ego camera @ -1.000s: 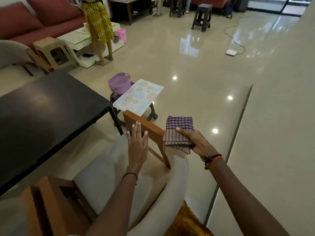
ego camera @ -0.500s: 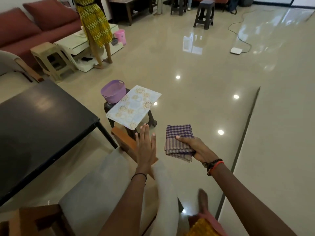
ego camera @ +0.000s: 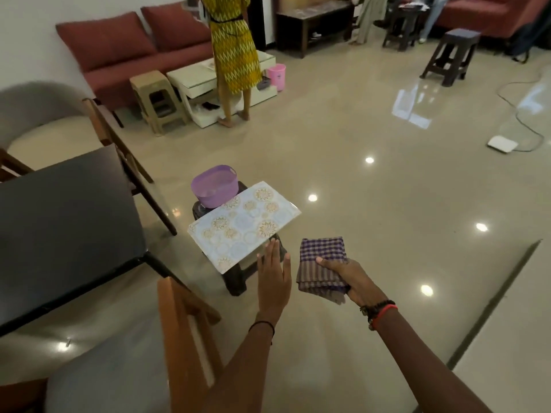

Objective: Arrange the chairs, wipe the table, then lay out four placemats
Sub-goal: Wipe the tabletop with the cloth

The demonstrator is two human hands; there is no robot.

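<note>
My right hand (ego camera: 353,281) grips a folded purple checked cloth (ego camera: 322,263) in mid-air. My left hand (ego camera: 272,278) is flat with fingers apart, holding nothing, just off the near edge of the patterned placemats (ego camera: 243,225). These lie stacked on a small dark stool (ego camera: 238,281) beside a purple basin (ego camera: 214,186). The black table (ego camera: 65,228) fills the left. A wooden chair with a grey seat (ego camera: 182,338) stands at the bottom, near the table's corner. Another grey chair (ego camera: 38,114) stands at the table's far side.
A person in a yellow dress (ego camera: 234,52) stands by a white low table (ego camera: 193,79) and a beige stool (ego camera: 155,96). A red sofa (ego camera: 125,55) lines the wall. A dark stool (ego camera: 453,55) and a floor cable with a white box (ego camera: 502,143) lie far right.
My left hand has come off the chair's wooden back and moved forward toward the placemats. The chair now sits lower in view; my view has shifted forward and up. The cloth stays in my right hand.
</note>
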